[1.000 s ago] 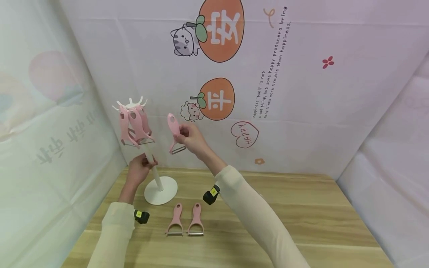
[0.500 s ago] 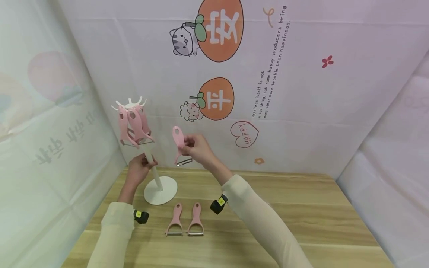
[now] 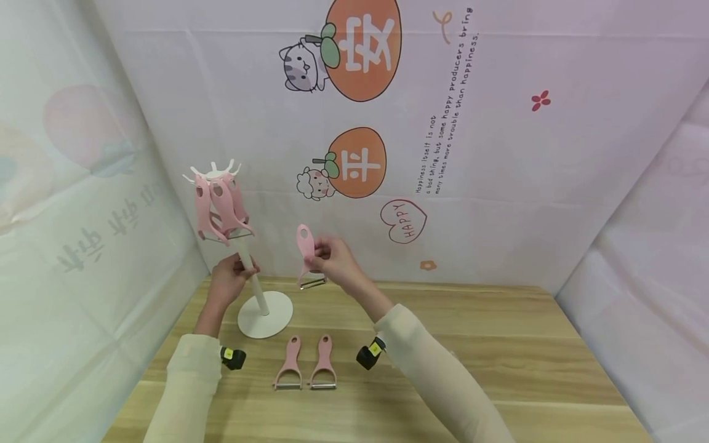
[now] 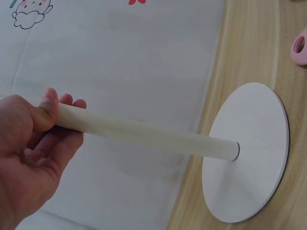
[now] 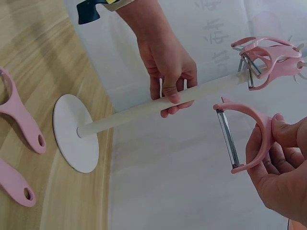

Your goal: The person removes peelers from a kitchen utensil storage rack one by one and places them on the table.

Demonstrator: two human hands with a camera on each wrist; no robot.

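A white stand [image 3: 266,320] with a round base and hooks at its top stands at the left of the table. My left hand [image 3: 229,278] grips its pole [image 4: 139,133], thumb and fingers curled round it below the hooks. Several pink peelers [image 3: 224,203] hang from those hooks. To the right of the stand, my right hand [image 3: 338,261] pinches another pink peeler [image 3: 305,243] in the air, handle up and blade down. In the right wrist view, the held peeler's blade [image 5: 228,139] points toward the pole, apart from it.
Two pink peelers, a left one [image 3: 289,363] and a right one [image 3: 324,363], lie side by side on the wooden table [image 3: 471,344], in front of the stand's base. White printed cloth [image 3: 498,184] walls the table at the back and sides.
My right hand has moved down and to the right with its peeler, away from the hooks. The left hand stays on the pole, and the hanging peelers look unchanged.
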